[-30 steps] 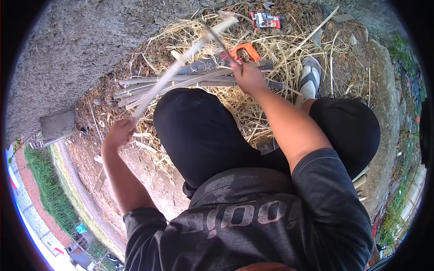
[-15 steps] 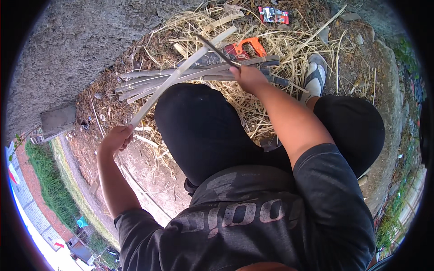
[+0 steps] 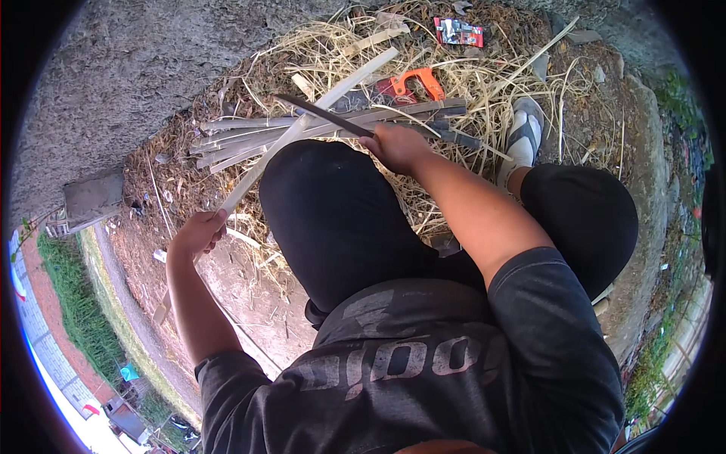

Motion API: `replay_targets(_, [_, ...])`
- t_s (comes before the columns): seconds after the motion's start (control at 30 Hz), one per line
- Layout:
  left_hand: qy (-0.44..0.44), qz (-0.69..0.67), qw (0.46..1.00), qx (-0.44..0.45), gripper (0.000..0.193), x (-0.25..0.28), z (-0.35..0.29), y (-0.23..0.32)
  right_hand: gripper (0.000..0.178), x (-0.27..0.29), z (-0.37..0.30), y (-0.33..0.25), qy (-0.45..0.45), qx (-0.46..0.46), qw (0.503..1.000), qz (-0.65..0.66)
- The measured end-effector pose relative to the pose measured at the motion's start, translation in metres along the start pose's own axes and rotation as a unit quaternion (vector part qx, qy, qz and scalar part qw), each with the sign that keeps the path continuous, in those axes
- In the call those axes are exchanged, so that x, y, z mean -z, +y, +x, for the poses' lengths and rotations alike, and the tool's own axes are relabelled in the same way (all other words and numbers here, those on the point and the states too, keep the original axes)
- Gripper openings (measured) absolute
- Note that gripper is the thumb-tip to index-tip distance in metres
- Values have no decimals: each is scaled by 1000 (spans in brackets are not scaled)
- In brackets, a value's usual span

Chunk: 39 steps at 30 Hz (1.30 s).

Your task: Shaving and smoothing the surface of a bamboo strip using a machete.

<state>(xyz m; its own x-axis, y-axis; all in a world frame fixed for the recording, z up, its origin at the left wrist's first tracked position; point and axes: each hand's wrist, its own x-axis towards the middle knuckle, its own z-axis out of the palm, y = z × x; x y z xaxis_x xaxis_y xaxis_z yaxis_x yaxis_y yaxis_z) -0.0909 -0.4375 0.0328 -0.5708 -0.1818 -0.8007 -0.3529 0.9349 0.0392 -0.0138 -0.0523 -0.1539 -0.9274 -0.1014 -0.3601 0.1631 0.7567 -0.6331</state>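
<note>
A long pale bamboo strip (image 3: 261,168) runs slantwise from the lower left to the far middle, passing beside my bent knee. My left hand (image 3: 198,233) is closed around its nearer part, and the end sticks out below the wrist. In my right hand (image 3: 401,147) is a knife (image 3: 314,111) with a long dark blade; the fist covers its handle. The blade points left and crosses the strip just beyond the knee. Whether its edge bites into the strip cannot be made out.
Several greyish bamboo strips (image 3: 246,142) lie in a bundle beyond my knee. Behind them rests a saw with an orange handle (image 3: 425,78), among curly shavings (image 3: 476,83). A red packet (image 3: 458,32) lies farther off. A grey block (image 3: 94,198) stands at the left, by the rough wall (image 3: 121,91).
My right hand has moved left and nearer to me, drawing the knife down along the strip. Its blade lies flatter across the picture. My left hand and the strip have hardly moved.
</note>
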Motion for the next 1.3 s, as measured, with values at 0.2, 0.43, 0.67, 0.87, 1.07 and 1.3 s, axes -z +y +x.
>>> replay_targets(0.2, [-26,-16,1000,1,48,-12,4,-7,60,10,5,65,44,-215,975,22])
replay_targets(0.43, [-52,-87,995,13,47,-15,15,-18,60,-7,-2,42,137,-120,981,60])
replay_targets(0.67, [-132,-167,977,16,46,-23,36,-31,59,-12,1,40,42,-148,988,26])
replay_targets(0.87, [-81,-148,986,-9,40,-51,31,-24,66,9,9,68,86,-168,982,28])
replay_targets(1.07, [126,53,984,-118,36,-54,1,-7,58,10,0,48,231,-130,954,140])
replay_targets(1.3, [212,61,955,-196,45,-39,-4,18,54,23,3,17,149,1,987,57])
